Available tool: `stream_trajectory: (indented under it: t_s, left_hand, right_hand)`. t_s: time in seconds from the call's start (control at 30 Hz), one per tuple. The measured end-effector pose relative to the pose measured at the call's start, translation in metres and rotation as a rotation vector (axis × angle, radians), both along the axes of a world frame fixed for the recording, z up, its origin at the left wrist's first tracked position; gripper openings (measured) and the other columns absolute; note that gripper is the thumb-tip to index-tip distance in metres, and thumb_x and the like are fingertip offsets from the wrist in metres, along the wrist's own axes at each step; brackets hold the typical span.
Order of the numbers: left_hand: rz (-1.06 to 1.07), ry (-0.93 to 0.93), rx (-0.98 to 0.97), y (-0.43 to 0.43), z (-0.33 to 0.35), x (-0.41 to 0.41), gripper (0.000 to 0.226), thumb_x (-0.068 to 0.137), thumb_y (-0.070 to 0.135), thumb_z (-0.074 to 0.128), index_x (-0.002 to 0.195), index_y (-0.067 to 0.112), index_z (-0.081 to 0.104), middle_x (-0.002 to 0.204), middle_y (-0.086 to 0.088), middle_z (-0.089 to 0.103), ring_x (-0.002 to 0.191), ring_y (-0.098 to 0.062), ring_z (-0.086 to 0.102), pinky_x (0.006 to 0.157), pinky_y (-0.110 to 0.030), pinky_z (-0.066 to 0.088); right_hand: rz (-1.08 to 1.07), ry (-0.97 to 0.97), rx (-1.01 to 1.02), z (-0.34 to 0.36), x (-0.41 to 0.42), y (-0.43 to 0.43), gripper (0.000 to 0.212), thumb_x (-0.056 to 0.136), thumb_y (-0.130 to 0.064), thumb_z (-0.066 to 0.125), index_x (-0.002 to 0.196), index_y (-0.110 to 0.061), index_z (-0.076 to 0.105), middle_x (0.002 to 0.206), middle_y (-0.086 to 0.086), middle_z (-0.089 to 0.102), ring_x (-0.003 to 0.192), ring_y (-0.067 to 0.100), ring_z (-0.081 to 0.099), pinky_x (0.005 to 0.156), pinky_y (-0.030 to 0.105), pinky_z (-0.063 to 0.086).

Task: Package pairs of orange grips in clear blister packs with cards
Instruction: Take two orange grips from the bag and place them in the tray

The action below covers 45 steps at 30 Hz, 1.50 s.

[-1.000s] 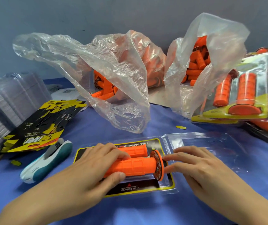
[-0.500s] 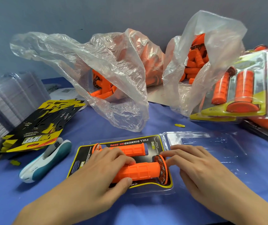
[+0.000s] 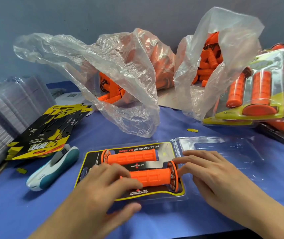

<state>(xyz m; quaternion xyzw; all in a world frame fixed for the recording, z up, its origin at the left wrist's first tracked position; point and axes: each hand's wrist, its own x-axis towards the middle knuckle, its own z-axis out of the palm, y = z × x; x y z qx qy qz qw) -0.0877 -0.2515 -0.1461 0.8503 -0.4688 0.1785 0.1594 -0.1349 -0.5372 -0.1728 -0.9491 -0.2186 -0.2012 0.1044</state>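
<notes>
Note left hand [image 3: 103,192] drawn back, fingers flat on near orange grip [image 3: 151,176]; right hand [image 3: 220,178] fingertips straight against flange [image 3: 173,176]; avoid uneven pressure unseating grip from blister tray [image 3: 163,199].

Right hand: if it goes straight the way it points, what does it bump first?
The flanged end of the near orange grip. The right hand seems to be touching it or nearly so, though depth is unclear.
</notes>
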Motion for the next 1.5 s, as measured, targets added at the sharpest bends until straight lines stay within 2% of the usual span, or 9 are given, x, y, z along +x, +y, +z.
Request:
stream_trajectory:
  t_s: [0.2,0.3,0.47,0.63,0.97,1.1,1.27,1.37,1.5]
  left_hand:
    - [-0.017,-0.228,0.057,-0.019,-0.025,-0.011,0.024,0.088,0.034,0.060,0.108,0.028,0.071,0.090,0.004,0.066,0.074,-0.018,0.059,0.070,-0.032,0.048]
    - [-0.009,-0.255,0.044,-0.022,-0.028,-0.010,0.020,0.090,0.022,0.058,0.098,0.025,0.076,0.084,0.002,0.065,0.067,-0.021,0.060,0.062,-0.030,0.051]
    - [-0.022,-0.258,0.048,-0.022,-0.031,-0.010,0.016,0.089,0.015,0.062,0.092,0.022,0.076,0.082,0.001,0.065,0.067,-0.021,0.060,0.060,-0.031,0.051]
    - [-0.052,-0.282,0.068,-0.015,-0.029,-0.008,0.018,0.095,0.020,0.058,0.090,0.022,0.075,0.081,0.004,0.063,0.065,-0.019,0.057,0.059,-0.031,0.048]
    - [-0.016,-0.232,0.108,0.034,-0.030,0.013,0.021,0.096,0.032,0.059,0.083,0.022,0.071,0.082,0.007,0.062,0.070,-0.017,0.058,0.070,-0.030,0.046]
    - [0.041,-0.049,-0.036,0.054,-0.029,0.016,0.022,0.096,0.043,0.057,0.087,0.025,0.067,0.089,0.016,0.061,0.080,-0.010,0.059,0.077,-0.030,0.045]
    - [0.538,0.461,-0.538,0.058,-0.029,0.036,0.022,0.097,0.050,0.049,0.093,0.033,0.064,0.086,0.011,0.066,0.076,-0.008,0.062,0.071,-0.021,0.048]
    - [0.641,0.735,-0.597,0.055,-0.036,0.054,0.021,0.098,0.039,0.051,0.093,0.026,0.066,0.076,-0.003,0.068,0.055,-0.012,0.059,0.057,-0.033,0.049]
    - [0.639,0.922,-0.521,0.052,-0.037,0.073,0.045,0.102,0.041,0.045,0.092,0.001,0.063,0.066,-0.018,0.066,0.044,-0.024,0.051,0.039,-0.023,0.038]
  right_hand:
    - [0.003,-0.059,0.085,0.002,-0.004,0.004,0.028,0.090,-0.007,0.049,0.103,-0.026,0.065,0.117,-0.018,0.063,0.110,0.013,0.059,0.089,0.032,0.043]
    - [0.078,-0.154,0.120,0.003,-0.010,0.013,0.013,0.095,-0.024,0.051,0.095,-0.022,0.064,0.102,-0.013,0.062,0.094,0.014,0.059,0.082,0.031,0.044]
    - [0.154,-0.167,-0.016,-0.007,-0.015,0.015,0.026,0.091,-0.050,0.063,0.092,-0.025,0.069,0.095,-0.008,0.060,0.083,0.018,0.055,0.080,0.031,0.046]
    - [0.166,-0.258,-0.042,-0.016,-0.011,0.010,0.012,0.096,-0.031,0.062,0.092,-0.023,0.070,0.094,-0.007,0.061,0.082,0.019,0.058,0.081,0.032,0.049]
    - [0.089,-0.283,-0.020,-0.018,-0.004,-0.007,0.017,0.094,-0.030,0.057,0.081,-0.022,0.065,0.090,-0.011,0.059,0.082,0.017,0.057,0.079,0.028,0.044]
    - [0.085,-0.284,0.008,-0.023,-0.004,-0.010,0.018,0.095,-0.032,0.055,0.082,-0.023,0.064,0.093,-0.012,0.059,0.087,0.014,0.056,0.083,0.026,0.042]
    - [0.081,-0.276,0.027,-0.027,-0.004,-0.011,0.019,0.096,-0.034,0.054,0.083,-0.024,0.065,0.095,-0.014,0.058,0.090,0.013,0.055,0.084,0.024,0.042]
    - [0.075,-0.288,0.018,-0.027,-0.005,-0.009,0.023,0.097,-0.034,0.052,0.082,-0.023,0.066,0.094,-0.012,0.059,0.089,0.014,0.054,0.084,0.023,0.041]
    - [0.074,-0.307,0.014,-0.024,-0.007,-0.005,0.023,0.095,-0.033,0.054,0.080,-0.022,0.068,0.090,-0.010,0.061,0.086,0.014,0.052,0.082,0.024,0.041]
